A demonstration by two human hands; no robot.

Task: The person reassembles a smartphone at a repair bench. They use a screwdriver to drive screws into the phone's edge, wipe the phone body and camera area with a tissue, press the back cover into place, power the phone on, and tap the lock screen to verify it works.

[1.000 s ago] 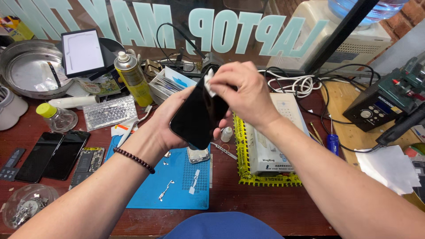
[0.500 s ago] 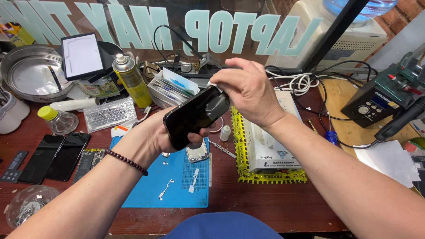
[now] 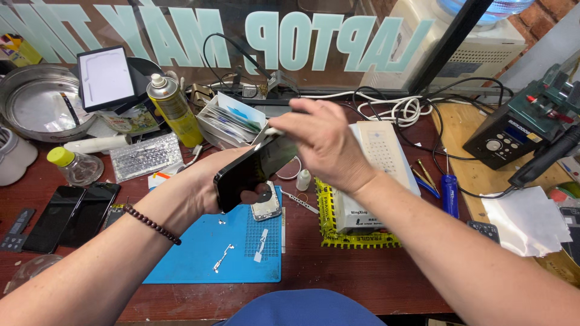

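Note:
A black phone (image 3: 251, 169) is held tilted above the blue work mat (image 3: 199, 259). My left hand (image 3: 205, 181) grips it from below, a bead bracelet on the wrist. My right hand (image 3: 323, 145) rests on the phone's upper end, pinching a small white wipe (image 3: 272, 131) against it. Under the phone, on the mat, lies a small phone part (image 3: 266, 205), with two thin metal pieces (image 3: 241, 252) nearer me.
A yellow spray can (image 3: 175, 108), a small bottle with a yellow cap (image 3: 75, 166), two dark phones (image 3: 69, 214) and a metal bowl (image 3: 33, 105) stand left. A white box (image 3: 371, 175) on yellow tape, a blue screwdriver (image 3: 450, 196) and a soldering station (image 3: 513, 130) sit right.
The phone has tipped from upright to a flatter tilt and dropped slightly. My right hand slid from its middle to its upper end.

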